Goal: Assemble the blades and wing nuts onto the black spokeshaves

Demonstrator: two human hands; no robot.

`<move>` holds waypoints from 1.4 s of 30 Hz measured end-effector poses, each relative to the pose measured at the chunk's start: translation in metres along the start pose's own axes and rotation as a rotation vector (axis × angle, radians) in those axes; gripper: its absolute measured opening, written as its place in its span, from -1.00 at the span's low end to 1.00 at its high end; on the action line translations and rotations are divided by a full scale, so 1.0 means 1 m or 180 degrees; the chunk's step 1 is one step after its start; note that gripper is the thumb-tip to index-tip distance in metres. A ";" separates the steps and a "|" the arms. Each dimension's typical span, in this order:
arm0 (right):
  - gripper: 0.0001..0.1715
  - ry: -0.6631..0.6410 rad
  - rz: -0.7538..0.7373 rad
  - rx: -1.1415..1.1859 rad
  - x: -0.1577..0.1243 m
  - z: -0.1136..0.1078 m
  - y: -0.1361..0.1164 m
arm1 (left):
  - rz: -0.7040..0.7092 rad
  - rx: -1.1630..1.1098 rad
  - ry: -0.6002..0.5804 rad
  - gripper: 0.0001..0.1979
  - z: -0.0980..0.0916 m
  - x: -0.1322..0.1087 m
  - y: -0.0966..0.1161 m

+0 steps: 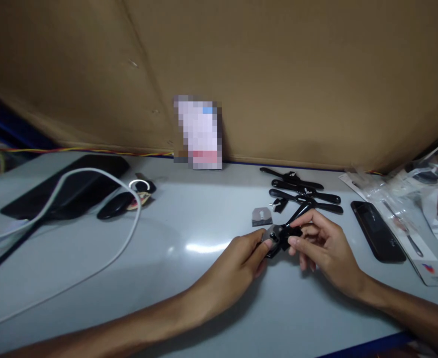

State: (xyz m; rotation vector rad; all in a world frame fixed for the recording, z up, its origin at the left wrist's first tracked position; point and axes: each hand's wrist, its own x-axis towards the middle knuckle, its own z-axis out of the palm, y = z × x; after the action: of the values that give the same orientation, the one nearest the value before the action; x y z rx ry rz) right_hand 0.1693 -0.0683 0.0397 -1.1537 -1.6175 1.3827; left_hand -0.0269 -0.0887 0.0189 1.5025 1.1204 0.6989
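My left hand is closed around a black spokeshave, its thumb pressing near a grey metal blade on the body. One handle of the spokeshave points away toward the back. My right hand pinches a small black piece close against the tool; the fingers partly hide its shape. Just beyond my left hand lies a loose slotted grey blade. Behind my hands, several more black spokeshaves rest in a loose stack, with a small black cap and its screw beside them.
A dark phone-like slab and clear plastic packaging lie at the right. To the left are a black laptop-like case, a mouse and a looping white cable. A blurred-out card leans on the cardboard wall.
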 end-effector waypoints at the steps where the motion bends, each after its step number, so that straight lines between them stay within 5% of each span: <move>1: -0.75 -0.0001 -0.0067 -0.0112 0.000 0.001 0.002 | 0.0025 0.0007 -0.0020 -0.63 0.000 0.000 0.000; 12: -0.92 0.0229 -0.1472 -0.1646 0.002 0.004 0.014 | -0.0141 -0.0371 -0.0103 -0.53 -0.001 -0.004 0.006; 23: -0.70 0.0005 -0.2861 -0.2526 -0.002 -0.005 0.020 | 0.0107 -0.0466 -0.0301 -0.63 -0.004 -0.004 0.001; 26: -0.96 0.0258 -0.2201 -0.1861 -0.008 -0.005 0.015 | 0.0039 -0.0587 -0.0307 -0.62 -0.005 -0.005 0.003; 30: -0.80 -0.0073 -0.0516 -0.0711 -0.008 -0.002 0.008 | -0.0031 -0.0713 -0.0211 -0.60 -0.006 -0.006 0.005; 33: -0.73 -0.0534 0.0228 -0.0176 -0.002 -0.003 0.007 | -0.0038 -0.0651 -0.0266 -0.61 -0.006 -0.005 0.006; 42: -0.62 -0.1084 0.0837 0.0423 0.000 -0.006 0.008 | -0.0163 -0.0534 -0.0433 -0.65 -0.009 -0.005 0.009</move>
State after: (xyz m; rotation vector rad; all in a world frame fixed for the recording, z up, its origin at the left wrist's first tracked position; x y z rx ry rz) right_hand 0.1760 -0.0660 0.0330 -1.1268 -1.6112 1.9127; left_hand -0.0340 -0.0891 0.0305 1.3538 0.9697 0.6298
